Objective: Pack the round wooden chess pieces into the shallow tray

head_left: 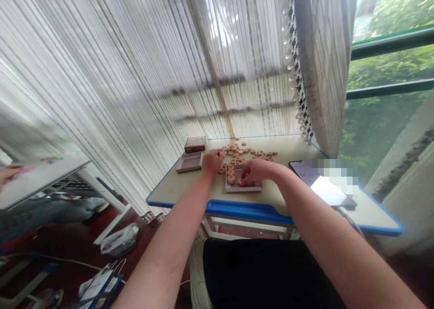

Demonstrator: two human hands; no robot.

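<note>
The right hand (257, 169) bends over a shallow grey cardboard tray (252, 189) on the beige, blue-rimmed table (183, 187). Its fingers (244, 177) are pinched on a round wooden game piece (241, 181) inside the tray (others sit at its nine o'clock). At the tray's ten o'clock, the left hand (211, 161) curls against the scattered wooden discs (246, 151); whether it grips one cannot be told.

Both hands (233, 166) — wooden discs (247, 152), tray (243, 188).

Round tan wooden discs (249, 152) scattered flat; a few inside shallow grey tray (252, 189).
</note>
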